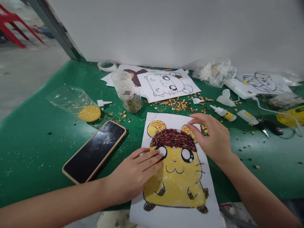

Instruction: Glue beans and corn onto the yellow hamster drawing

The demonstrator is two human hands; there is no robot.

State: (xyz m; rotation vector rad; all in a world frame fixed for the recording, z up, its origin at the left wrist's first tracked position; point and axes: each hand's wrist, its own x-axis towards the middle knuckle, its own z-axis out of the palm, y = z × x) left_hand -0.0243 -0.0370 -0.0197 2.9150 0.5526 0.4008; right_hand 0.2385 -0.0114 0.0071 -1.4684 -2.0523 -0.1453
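Observation:
A hamster picture [174, 177] lies on white paper at the table's front edge. Yellow grains fill its body, dark red seeds [174, 138] cover the top of its head, and corn kernels [158, 125] sit on part of the ears. My left hand [136, 172] rests flat on the picture's left side, fingers stretched out over the cheek and one eye. At the right ear, my right hand [211, 136] has thumb and forefinger brought together in a pinch. Whatever lies between those fingertips is too small to make out.
Left of the paper are a phone [95, 152] and a clear jar with a yellow lid [89, 113]. Behind are a jar of green beans [131, 103], another hamster drawing [168, 84] and scattered grains [177, 104]. Glue bottles [224, 113] and a glue gun [241, 88] lie to the right.

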